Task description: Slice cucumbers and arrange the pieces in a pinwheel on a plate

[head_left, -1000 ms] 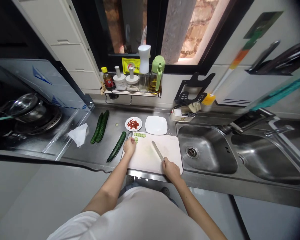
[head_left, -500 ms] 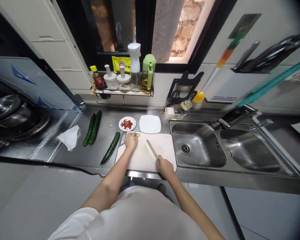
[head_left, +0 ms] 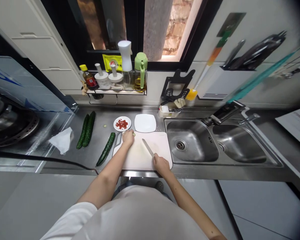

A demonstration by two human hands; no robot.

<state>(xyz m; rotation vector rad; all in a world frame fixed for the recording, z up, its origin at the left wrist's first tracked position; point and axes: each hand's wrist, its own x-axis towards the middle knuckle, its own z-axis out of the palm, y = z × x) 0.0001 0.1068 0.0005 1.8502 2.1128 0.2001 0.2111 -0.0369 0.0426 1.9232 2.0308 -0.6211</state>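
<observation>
A white cutting board [head_left: 137, 155] lies on the steel counter. At its upper left corner is my left hand [head_left: 128, 137], fingers closed round a small green cucumber piece [head_left: 133, 134]. My right hand [head_left: 161, 164] grips the handle of a knife [head_left: 148, 147], whose blade rests over the middle of the board and points up and left. One whole cucumber [head_left: 105, 149] lies just left of the board. Behind the board are a white plate with chopped red pieces [head_left: 122, 124] and a bare white square plate [head_left: 145, 123].
Two more cucumbers [head_left: 86, 129] and a white cloth [head_left: 62, 140] lie further left, near the stove. On the right is a double sink [head_left: 192, 141] with a faucet [head_left: 223, 113]. A shelf of bottles [head_left: 117, 91] hangs behind the counter.
The view has shifted a little to the right. My left fingers have closed over the cucumber piece, which showed more before. My right hand keeps the knife in nearly the same place.
</observation>
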